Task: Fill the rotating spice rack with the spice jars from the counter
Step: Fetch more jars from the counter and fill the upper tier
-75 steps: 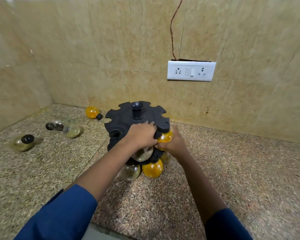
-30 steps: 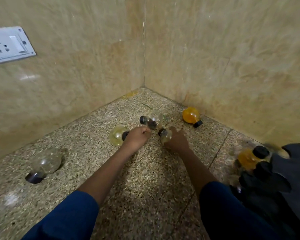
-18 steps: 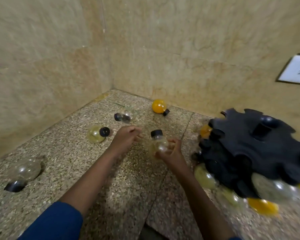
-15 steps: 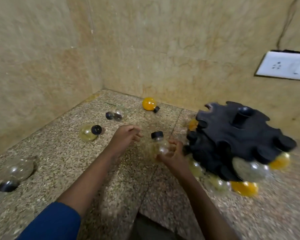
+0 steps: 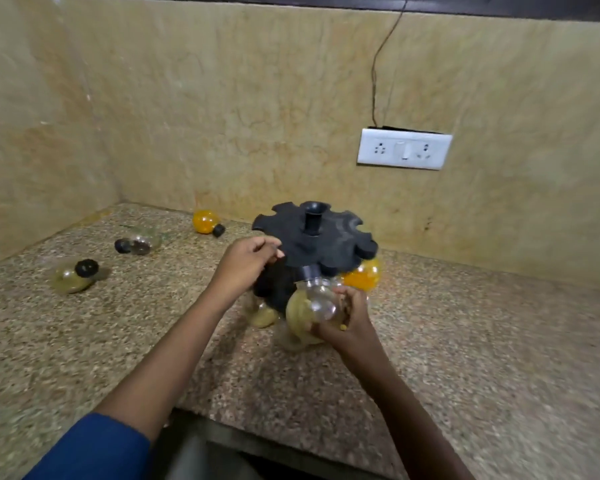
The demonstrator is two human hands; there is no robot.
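The black rotating spice rack (image 5: 329, 237) stands on the granite counter near the back wall. My right hand (image 5: 347, 317) is shut on a clear round spice jar (image 5: 321, 299), its black cap tilted up against the rack's front edge. My left hand (image 5: 245, 263) grips the rack's left rim. An orange jar (image 5: 362, 277) hangs in the rack at the right, and pale jars (image 5: 262, 313) hang lower down. Three loose jars lie on the counter: an orange one (image 5: 205, 221), a clear one (image 5: 139, 242) and a yellowish one (image 5: 71, 277).
A white socket plate (image 5: 404, 152) with a thin wire above it is fixed to the tiled back wall. The left wall meets the back wall in a corner (image 5: 120, 199). The counter's front edge (image 5: 243, 431) runs below my arms.
My right hand picked a clear jar off the counter at the left and carried it to the rack. My left hand moved from the counter to the rack's rim. The view swung right.
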